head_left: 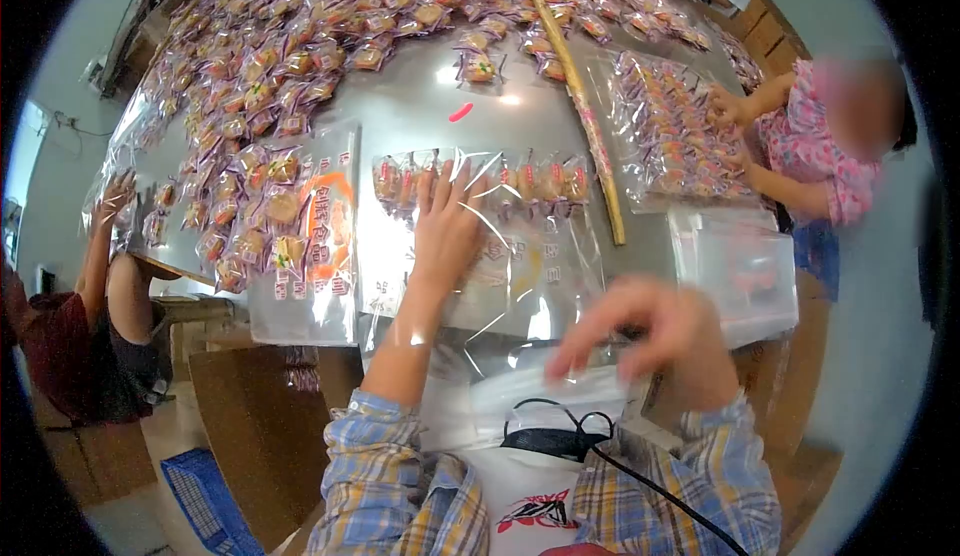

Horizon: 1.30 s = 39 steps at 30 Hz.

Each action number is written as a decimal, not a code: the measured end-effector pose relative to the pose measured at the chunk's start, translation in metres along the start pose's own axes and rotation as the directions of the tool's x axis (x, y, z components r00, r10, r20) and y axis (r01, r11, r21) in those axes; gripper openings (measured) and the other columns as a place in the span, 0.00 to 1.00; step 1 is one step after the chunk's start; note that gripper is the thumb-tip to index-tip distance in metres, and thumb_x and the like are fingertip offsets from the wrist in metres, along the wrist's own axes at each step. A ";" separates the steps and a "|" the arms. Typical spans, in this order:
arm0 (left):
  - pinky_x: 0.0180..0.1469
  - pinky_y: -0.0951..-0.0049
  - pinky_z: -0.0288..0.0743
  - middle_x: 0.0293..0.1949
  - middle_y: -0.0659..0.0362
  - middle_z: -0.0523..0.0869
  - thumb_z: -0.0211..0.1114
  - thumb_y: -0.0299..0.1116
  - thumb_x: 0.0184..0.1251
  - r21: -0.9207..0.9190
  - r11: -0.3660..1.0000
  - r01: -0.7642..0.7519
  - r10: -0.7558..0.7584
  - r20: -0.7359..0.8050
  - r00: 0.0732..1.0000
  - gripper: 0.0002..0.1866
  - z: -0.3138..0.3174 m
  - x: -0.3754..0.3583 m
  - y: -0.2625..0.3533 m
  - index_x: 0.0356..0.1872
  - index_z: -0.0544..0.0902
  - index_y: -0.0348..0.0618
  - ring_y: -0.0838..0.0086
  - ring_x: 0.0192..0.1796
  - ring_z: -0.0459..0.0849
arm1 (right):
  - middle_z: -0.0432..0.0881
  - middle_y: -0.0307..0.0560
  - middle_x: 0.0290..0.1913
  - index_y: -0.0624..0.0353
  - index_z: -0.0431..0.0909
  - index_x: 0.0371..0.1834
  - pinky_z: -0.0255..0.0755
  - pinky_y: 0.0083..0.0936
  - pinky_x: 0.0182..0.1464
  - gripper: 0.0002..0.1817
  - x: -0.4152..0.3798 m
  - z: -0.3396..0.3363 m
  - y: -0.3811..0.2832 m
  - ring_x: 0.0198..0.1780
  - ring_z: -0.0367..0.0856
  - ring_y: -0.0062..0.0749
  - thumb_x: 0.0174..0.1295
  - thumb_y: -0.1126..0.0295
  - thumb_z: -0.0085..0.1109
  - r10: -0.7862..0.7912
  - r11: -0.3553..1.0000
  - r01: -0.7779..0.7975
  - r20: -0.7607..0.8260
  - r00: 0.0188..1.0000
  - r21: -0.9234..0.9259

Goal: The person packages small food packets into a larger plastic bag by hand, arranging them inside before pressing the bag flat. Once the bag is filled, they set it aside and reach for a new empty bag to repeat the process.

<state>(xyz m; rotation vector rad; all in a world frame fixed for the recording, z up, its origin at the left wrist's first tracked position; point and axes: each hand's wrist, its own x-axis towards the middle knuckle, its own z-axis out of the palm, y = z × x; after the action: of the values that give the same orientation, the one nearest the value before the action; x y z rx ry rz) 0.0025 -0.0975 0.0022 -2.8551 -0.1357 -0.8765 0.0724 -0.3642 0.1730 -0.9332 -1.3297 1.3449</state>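
My left hand (447, 239) lies with its fingers stretched out on a clear printed plastic bag (520, 301). Inside the bag's far end is a row of small wrapped snacks (545, 184), partly covered by those fingers. My right hand (655, 331) hovers over the near right side of the bag, blurred by motion. Its fingers are bent but apart, and nothing shows between them. Left of this bag lies another printed bag (325, 311) with wrapped snacks (265, 211) on and beside it.
A large heap of wrapped snacks (300, 51) covers the table's far side. A yellow stick (590, 126) divides the metal table (420, 96). At right, a co-worker's hands (735, 111) touch a filled bag (675, 141), near stacked empty bags (735, 276). Another person's hand (117, 196) is at left.
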 end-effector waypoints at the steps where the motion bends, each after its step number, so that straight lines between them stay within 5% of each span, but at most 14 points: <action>1: 0.80 0.47 0.62 0.71 0.50 0.81 0.71 0.44 0.63 -0.059 0.998 0.038 -0.038 -0.003 0.999 0.30 0.001 0.000 0.000 0.68 0.82 0.50 0.52 0.73 0.78 | 0.87 0.54 0.61 0.65 0.80 0.68 0.84 0.35 0.57 0.24 0.009 -0.030 0.001 0.57 0.88 0.38 0.74 0.64 0.65 0.002 1.000 -0.001 -0.087 0.996 0.012; 4: 0.79 0.43 0.60 0.71 0.53 0.81 0.73 0.44 0.62 -0.216 0.969 0.121 -0.119 0.026 0.993 0.30 0.006 0.001 0.005 0.68 0.82 0.56 0.52 0.77 0.74 | 0.89 0.50 0.55 0.62 0.81 0.66 0.85 0.36 0.52 0.23 0.077 -0.123 0.015 0.52 0.89 0.34 0.73 0.61 0.65 -0.020 0.991 -0.078 -0.689 0.724 -0.111; 7: 0.76 0.38 0.60 0.73 0.55 0.80 0.75 0.45 0.58 -0.214 0.973 0.088 -0.054 0.162 0.985 0.33 -0.015 0.007 0.007 0.68 0.82 0.57 0.51 0.78 0.72 | 0.83 0.52 0.65 0.58 0.76 0.72 0.80 0.43 0.63 0.31 0.119 -0.218 0.072 0.63 0.84 0.42 0.68 0.61 0.69 -0.319 0.534 -0.420 -0.635 0.703 -0.734; 9: 0.71 0.33 0.63 0.75 0.57 0.78 0.78 0.44 0.55 -0.159 0.986 0.053 -0.027 0.162 0.986 0.36 -0.012 0.009 0.006 0.69 0.81 0.57 0.50 0.79 0.70 | 0.77 0.52 0.73 0.55 0.72 0.76 0.74 0.44 0.71 0.36 0.137 -0.247 0.084 0.71 0.77 0.48 0.65 0.62 0.72 -0.248 0.038 -0.536 -0.528 0.813 -0.843; 12: 0.65 0.32 0.66 0.75 0.57 0.77 0.71 0.39 0.61 -0.215 0.972 0.092 -0.049 0.197 0.979 0.30 -0.020 0.010 0.006 0.68 0.81 0.55 0.51 0.78 0.70 | 0.71 0.54 0.78 0.53 0.68 0.78 0.67 0.56 0.75 0.41 0.164 -0.276 0.109 0.77 0.71 0.50 0.61 0.59 0.73 -0.125 -0.171 -0.568 -0.554 0.823 -0.805; 16: 0.64 0.33 0.68 0.77 0.57 0.74 0.64 0.35 0.69 -0.148 0.987 0.064 -0.040 0.156 0.987 0.27 0.001 0.004 0.004 0.70 0.80 0.58 0.52 0.78 0.69 | 0.75 0.55 0.72 0.52 0.64 0.78 0.69 0.57 0.73 0.43 0.184 -0.312 0.145 0.74 0.74 0.53 0.62 0.54 0.74 -0.319 -0.159 -0.665 -0.599 0.734 -0.730; 19: 0.65 0.33 0.67 0.80 0.57 0.70 0.64 0.36 0.69 -0.158 0.984 0.084 -0.043 0.246 0.968 0.27 -0.007 0.006 0.004 0.70 0.79 0.59 0.53 0.80 0.67 | 0.82 0.58 0.65 0.56 0.70 0.70 0.73 0.54 0.68 0.37 0.189 -0.322 0.146 0.66 0.81 0.57 0.64 0.49 0.72 -0.064 -0.181 -0.791 -0.795 0.603 -0.585; 23: 0.69 0.33 0.63 0.82 0.56 0.66 0.67 0.40 0.70 -0.209 0.972 0.111 -0.020 0.394 0.919 0.28 -0.013 0.011 0.001 0.72 0.77 0.60 0.54 0.83 0.63 | 0.87 0.59 0.54 0.62 0.70 0.68 0.82 0.45 0.53 0.36 0.172 -0.310 0.148 0.52 0.89 0.52 0.66 0.50 0.70 -0.137 -0.290 -0.663 -0.656 0.743 -0.690; 26: 0.69 0.34 0.63 0.80 0.56 0.68 0.73 0.45 0.62 -0.258 0.957 0.131 -0.045 0.313 0.949 0.33 -0.021 0.013 0.001 0.71 0.78 0.58 0.54 0.80 0.66 | 0.84 0.55 0.58 0.63 0.70 0.70 0.82 0.44 0.52 0.35 0.149 -0.262 0.107 0.49 0.90 0.46 0.66 0.56 0.71 -0.272 0.517 -0.569 -0.753 0.599 -0.639; 28: 0.68 0.34 0.63 0.77 0.56 0.72 0.77 0.47 0.57 -0.183 0.976 0.116 -0.061 0.280 0.958 0.35 -0.019 0.013 0.005 0.69 0.80 0.60 0.54 0.79 0.69 | 0.88 0.47 0.48 0.65 0.74 0.65 0.82 0.27 0.45 0.28 0.118 -0.208 0.079 0.43 0.86 0.27 0.70 0.59 0.71 -0.228 0.940 -0.131 -0.864 0.448 -0.316; 30: 0.67 0.33 0.64 0.77 0.55 0.72 0.77 0.47 0.56 -0.231 0.963 0.138 -0.078 0.252 0.965 0.35 -0.020 0.018 0.006 0.69 0.80 0.62 0.53 0.78 0.69 | 0.86 0.48 0.51 0.64 0.76 0.65 0.80 0.29 0.48 0.27 0.082 -0.144 0.051 0.45 0.85 0.29 0.70 0.60 0.71 -0.207 0.976 0.033 -0.859 0.469 -0.217; 33: 0.68 0.32 0.63 0.76 0.55 0.74 0.73 0.41 0.61 -0.260 0.949 0.179 -0.102 0.284 0.953 0.30 -0.019 0.017 0.011 0.68 0.81 0.64 0.52 0.79 0.69 | 0.81 0.51 0.61 0.60 0.72 0.71 0.75 0.36 0.61 0.35 0.017 -0.044 0.045 0.58 0.82 0.37 0.65 0.58 0.75 -0.030 0.969 0.186 -0.665 0.746 0.165; 36: 0.66 0.33 0.64 0.74 0.56 0.78 0.65 0.34 0.69 -0.220 0.960 0.175 -0.119 0.249 0.961 0.24 -0.025 0.018 0.013 0.66 0.82 0.63 0.52 0.77 0.71 | 0.77 0.54 0.72 0.57 0.68 0.77 0.70 0.43 0.74 0.43 -0.006 0.047 0.062 0.70 0.79 0.46 0.61 0.57 0.80 0.240 0.919 -0.137 -0.249 0.938 0.369; 39: 0.67 0.34 0.64 0.74 0.56 0.78 0.66 0.35 0.68 -0.209 0.962 0.176 -0.112 0.286 0.952 0.24 -0.023 0.020 0.016 0.66 0.82 0.62 0.52 0.77 0.72 | 0.78 0.54 0.70 0.59 0.70 0.76 0.69 0.41 0.72 0.37 0.017 0.097 0.081 0.68 0.78 0.39 0.69 0.54 0.73 0.464 0.886 -0.459 -0.101 0.880 0.071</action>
<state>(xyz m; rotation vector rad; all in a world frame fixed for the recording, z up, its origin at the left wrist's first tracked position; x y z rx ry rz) 0.0084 -0.1163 0.0310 -3.2103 -0.2973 -0.5479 -0.0351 -0.3627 0.1048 -1.3347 -1.0163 1.6426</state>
